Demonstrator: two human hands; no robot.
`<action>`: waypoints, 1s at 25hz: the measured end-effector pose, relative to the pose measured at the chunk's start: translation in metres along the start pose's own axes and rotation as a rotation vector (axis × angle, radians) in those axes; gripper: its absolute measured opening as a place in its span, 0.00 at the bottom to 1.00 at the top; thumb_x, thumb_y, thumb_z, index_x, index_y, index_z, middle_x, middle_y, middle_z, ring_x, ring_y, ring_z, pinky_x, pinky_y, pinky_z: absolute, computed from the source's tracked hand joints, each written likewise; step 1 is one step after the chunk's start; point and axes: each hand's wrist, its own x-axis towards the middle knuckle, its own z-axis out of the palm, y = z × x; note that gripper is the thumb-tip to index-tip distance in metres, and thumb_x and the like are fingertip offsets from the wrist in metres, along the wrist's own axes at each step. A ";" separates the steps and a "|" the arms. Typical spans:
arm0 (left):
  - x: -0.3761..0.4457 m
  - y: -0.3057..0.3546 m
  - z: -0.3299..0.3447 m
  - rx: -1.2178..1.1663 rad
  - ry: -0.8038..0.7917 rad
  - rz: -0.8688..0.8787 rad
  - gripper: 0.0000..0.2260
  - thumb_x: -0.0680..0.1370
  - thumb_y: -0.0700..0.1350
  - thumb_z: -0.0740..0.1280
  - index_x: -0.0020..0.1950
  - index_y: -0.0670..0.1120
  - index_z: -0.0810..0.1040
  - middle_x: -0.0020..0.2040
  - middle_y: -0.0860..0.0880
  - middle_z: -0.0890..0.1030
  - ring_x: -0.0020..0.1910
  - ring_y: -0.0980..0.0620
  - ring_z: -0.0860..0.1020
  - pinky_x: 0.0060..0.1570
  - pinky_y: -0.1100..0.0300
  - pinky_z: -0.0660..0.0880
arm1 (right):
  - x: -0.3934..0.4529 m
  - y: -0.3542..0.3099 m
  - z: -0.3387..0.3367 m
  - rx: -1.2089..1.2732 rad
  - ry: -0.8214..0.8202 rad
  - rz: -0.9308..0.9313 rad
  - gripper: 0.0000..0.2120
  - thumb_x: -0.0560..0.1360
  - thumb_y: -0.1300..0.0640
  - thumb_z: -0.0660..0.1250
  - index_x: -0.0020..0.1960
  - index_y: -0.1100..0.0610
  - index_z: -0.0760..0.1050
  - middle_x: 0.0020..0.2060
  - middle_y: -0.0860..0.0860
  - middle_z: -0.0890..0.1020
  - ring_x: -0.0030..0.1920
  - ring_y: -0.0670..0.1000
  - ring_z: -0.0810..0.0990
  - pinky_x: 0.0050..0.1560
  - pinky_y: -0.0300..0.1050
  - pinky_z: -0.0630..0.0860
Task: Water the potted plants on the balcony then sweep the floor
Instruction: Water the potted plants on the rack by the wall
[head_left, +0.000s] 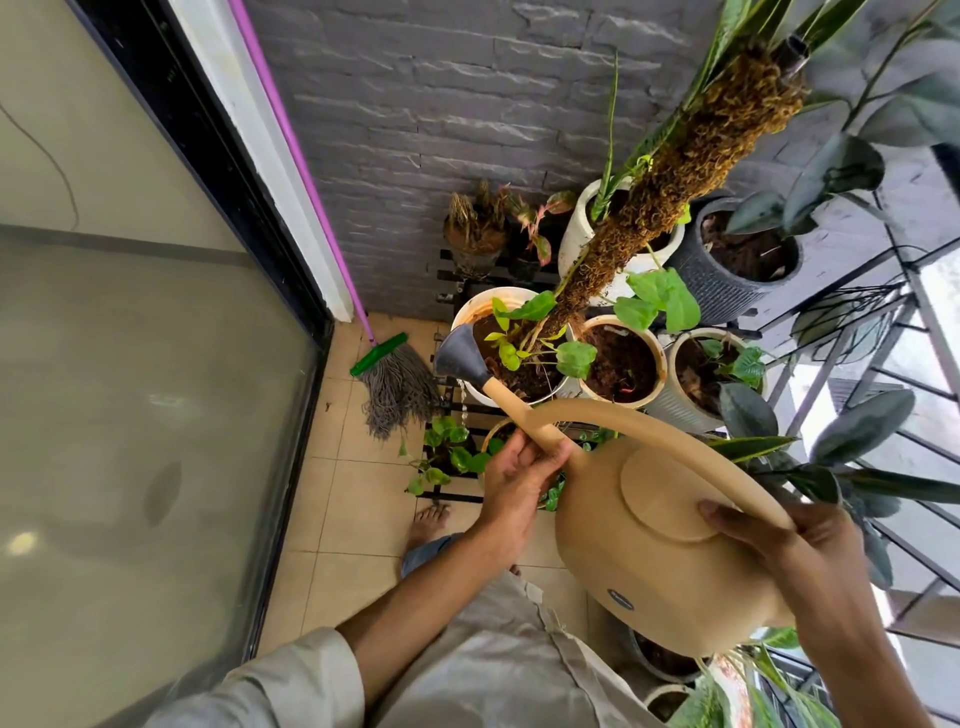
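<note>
Watering step, sweeping not started. Left hand (519, 467) wrapped round spout of beige watering can (660, 530), right hand (769, 530) gripping its arched handle. Rose (460, 353) over rim of white pot (467, 312), water dribbling. Next: tip further, aim onto soil. Mop (395, 384) parked against wall.

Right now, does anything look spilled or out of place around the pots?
Yes: the watering can rose hangs past the rim of the white pot, so water falls outside it, toward the rack and small plant below.
</note>
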 end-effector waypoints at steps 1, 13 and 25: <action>0.000 0.001 -0.001 0.001 0.004 -0.003 0.43 0.56 0.54 0.88 0.69 0.48 0.80 0.63 0.46 0.87 0.66 0.49 0.83 0.70 0.49 0.77 | 0.001 0.002 0.001 0.000 0.005 0.010 0.09 0.63 0.55 0.83 0.34 0.41 0.86 0.31 0.52 0.85 0.41 0.62 0.80 0.41 0.50 0.70; -0.004 0.013 -0.002 0.020 0.060 -0.009 0.29 0.70 0.41 0.77 0.71 0.47 0.78 0.62 0.46 0.87 0.65 0.50 0.83 0.71 0.48 0.76 | 0.006 0.008 0.010 -0.008 0.016 -0.007 0.12 0.66 0.59 0.81 0.32 0.41 0.85 0.30 0.57 0.84 0.41 0.67 0.79 0.41 0.49 0.69; -0.031 0.016 0.040 0.073 0.027 0.146 0.25 0.77 0.30 0.73 0.73 0.42 0.77 0.62 0.46 0.87 0.62 0.52 0.85 0.65 0.57 0.80 | -0.014 0.028 -0.030 0.197 0.028 -0.012 0.02 0.65 0.63 0.77 0.35 0.61 0.84 0.25 0.54 0.78 0.29 0.50 0.74 0.39 0.48 0.65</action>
